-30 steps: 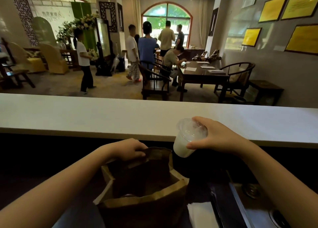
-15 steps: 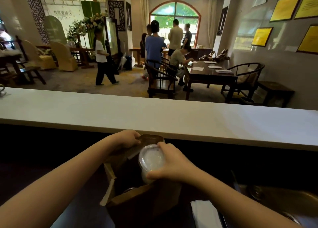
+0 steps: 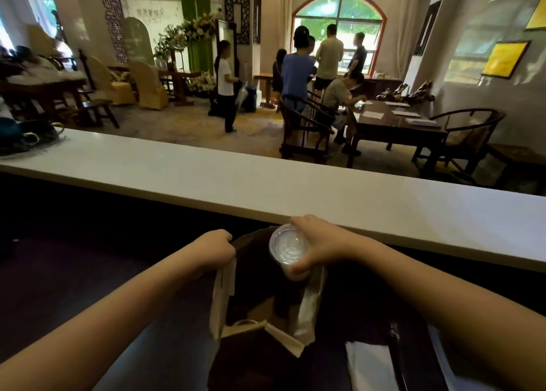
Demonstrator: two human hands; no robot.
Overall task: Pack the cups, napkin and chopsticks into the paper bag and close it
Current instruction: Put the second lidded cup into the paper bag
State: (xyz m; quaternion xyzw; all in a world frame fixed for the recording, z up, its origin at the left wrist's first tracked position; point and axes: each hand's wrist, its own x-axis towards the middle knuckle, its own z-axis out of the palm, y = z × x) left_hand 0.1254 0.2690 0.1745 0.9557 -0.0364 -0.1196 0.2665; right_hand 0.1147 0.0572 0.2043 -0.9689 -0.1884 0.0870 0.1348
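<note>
Cup (image 3: 288, 247) hides the paper bag's (image 3: 260, 328) dark interior.

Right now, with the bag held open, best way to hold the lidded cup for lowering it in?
Grip the cup around its upper wall just under the lid rim, coming from the right side, as the right hand does. It is upright, and the rim's lip stops slipping. The left hand pinches the bag's left edge, so that side is taken.

Paper bag (image 3: 307, 308) mouth gapes open below me; cup (image 3: 288, 247) and my right hand (image 3: 320, 244) block far right corner; white counter (image 3: 325, 192) walls far side.
</note>
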